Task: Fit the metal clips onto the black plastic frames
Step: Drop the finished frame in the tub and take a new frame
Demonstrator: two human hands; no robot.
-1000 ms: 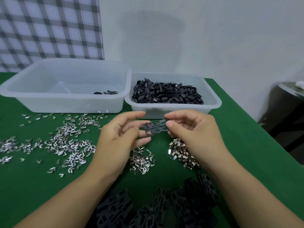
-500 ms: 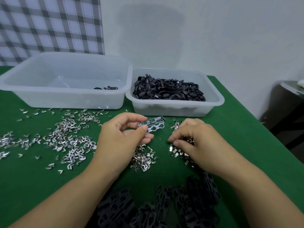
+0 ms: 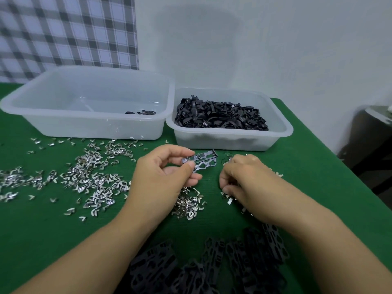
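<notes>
Green cloth table carries scattered small bent shiny metal clips. Left hand pinches a flat black plastic frame by one end; probably light and stiff. Right hand curls among clips, and I cannot tell its hold.

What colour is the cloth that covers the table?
The table cloth is dark green, plain; the head view shows it.

Bare green cloth open at right; two translucent plastic tubs wall the far side; silvery metal clips litter the left.
</notes>
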